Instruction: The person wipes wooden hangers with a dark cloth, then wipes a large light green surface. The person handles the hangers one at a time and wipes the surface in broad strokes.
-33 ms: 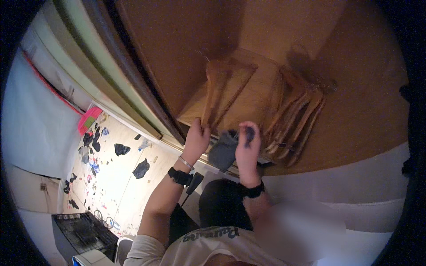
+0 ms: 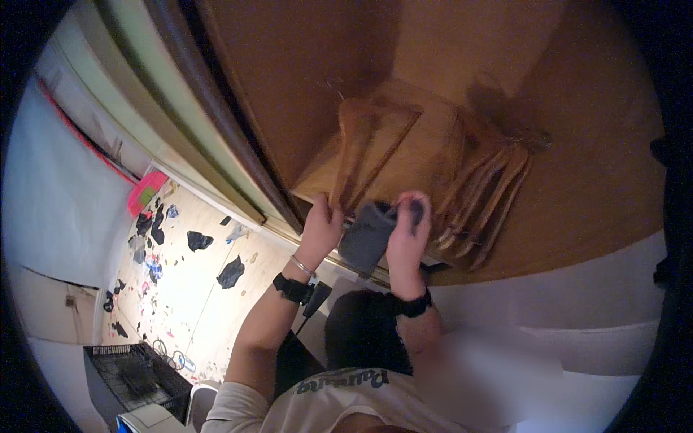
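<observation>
Your left hand [image 2: 322, 225] has its grip pinching the near end of a brown, triangular wooden clothes hanger [image 2: 347, 137], which reaches back into the brown wooden cabinet [image 2: 585, 187]. Your right hand [image 2: 408, 242] pinches a soft grey cloth [image 2: 363, 242] just beside it, left of a row of similar brown wooden hangers [image 2: 492, 198].

Your pale short-sleeved shirt [image 2: 332, 401] bore dark lettering [image 2: 343, 382]. Behind the grip, your left hand [image 2: 321, 227] wore a silver bangle [image 2: 302, 266] and black strap [image 2: 290, 288], your right hand [image 2: 406, 245] a black wristband [image 2: 414, 304].
</observation>
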`<act>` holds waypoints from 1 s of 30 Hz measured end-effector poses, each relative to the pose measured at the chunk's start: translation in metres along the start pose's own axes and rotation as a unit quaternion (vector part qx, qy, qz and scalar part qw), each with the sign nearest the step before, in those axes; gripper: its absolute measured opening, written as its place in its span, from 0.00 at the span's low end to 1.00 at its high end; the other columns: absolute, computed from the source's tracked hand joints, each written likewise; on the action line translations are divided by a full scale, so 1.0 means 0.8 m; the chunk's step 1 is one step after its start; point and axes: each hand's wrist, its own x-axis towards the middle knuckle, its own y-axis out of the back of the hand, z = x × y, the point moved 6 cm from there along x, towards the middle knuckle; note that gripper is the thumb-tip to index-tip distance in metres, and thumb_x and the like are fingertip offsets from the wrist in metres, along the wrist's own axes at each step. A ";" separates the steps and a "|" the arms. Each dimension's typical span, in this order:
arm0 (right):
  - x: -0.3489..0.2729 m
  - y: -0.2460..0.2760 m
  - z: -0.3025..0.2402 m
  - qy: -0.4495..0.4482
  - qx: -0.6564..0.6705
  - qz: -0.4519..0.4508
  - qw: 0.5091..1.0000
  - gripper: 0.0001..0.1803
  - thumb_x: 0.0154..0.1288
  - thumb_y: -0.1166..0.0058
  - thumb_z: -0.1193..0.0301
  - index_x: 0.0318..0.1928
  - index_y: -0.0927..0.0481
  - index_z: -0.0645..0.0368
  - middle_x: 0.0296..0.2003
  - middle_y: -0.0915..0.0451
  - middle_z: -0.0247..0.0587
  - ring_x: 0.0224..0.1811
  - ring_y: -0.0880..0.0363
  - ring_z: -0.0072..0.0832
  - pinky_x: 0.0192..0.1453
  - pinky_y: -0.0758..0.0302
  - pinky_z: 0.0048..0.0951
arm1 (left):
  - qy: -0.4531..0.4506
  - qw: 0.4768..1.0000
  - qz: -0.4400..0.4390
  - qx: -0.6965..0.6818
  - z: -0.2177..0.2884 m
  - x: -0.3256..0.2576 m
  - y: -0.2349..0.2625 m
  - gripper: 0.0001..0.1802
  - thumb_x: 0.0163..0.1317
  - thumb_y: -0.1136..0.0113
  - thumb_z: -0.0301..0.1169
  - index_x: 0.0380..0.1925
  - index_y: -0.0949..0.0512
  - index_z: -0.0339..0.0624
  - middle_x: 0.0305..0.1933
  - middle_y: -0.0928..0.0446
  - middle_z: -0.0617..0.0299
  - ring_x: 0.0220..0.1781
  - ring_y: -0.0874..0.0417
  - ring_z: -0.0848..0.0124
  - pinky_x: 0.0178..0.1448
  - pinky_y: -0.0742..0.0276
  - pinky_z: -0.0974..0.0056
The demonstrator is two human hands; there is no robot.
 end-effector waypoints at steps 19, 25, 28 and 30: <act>-0.053 -0.123 -0.024 -0.213 0.160 -0.082 0.960 0.18 0.71 0.56 0.61 0.44 0.28 0.67 0.33 0.24 0.39 0.37 0.26 0.30 0.44 0.29 0.30 | -0.091 0.996 0.000 0.011 -0.005 -0.145 0.092 0.20 0.57 0.49 0.21 0.51 0.35 0.36 0.43 0.29 0.39 0.43 0.26 0.42 0.46 0.28 0.50; -0.071 -0.126 -0.037 -0.093 0.174 -0.117 0.973 0.16 0.68 0.51 0.71 0.53 0.33 0.65 0.44 0.27 0.37 0.46 0.29 0.26 0.52 0.30 0.29 | 0.072 0.941 -0.059 -0.326 -0.016 -0.131 0.092 0.17 0.63 0.48 0.27 0.51 0.34 0.34 0.32 0.30 0.64 0.34 0.28 0.76 0.35 0.31 0.69; -0.127 -0.138 -0.035 -0.093 0.117 -0.184 0.972 0.16 0.67 0.51 0.73 0.53 0.33 0.65 0.46 0.27 0.39 0.48 0.29 0.27 0.55 0.32 0.30 | 0.257 0.877 -0.158 -0.373 -0.069 -0.150 0.077 0.17 0.68 0.54 0.33 0.52 0.33 0.33 0.34 0.29 0.64 0.35 0.29 0.75 0.41 0.30 0.70; -0.154 -0.135 -0.023 -0.088 0.067 -0.225 0.968 0.14 0.67 0.52 0.73 0.52 0.31 0.65 0.45 0.27 0.39 0.48 0.29 0.28 0.55 0.32 0.30 | 0.120 0.947 -0.064 -0.290 -0.091 -0.152 0.067 0.16 0.70 0.60 0.34 0.48 0.30 0.32 0.39 0.25 0.60 0.39 0.26 0.72 0.43 0.29 0.67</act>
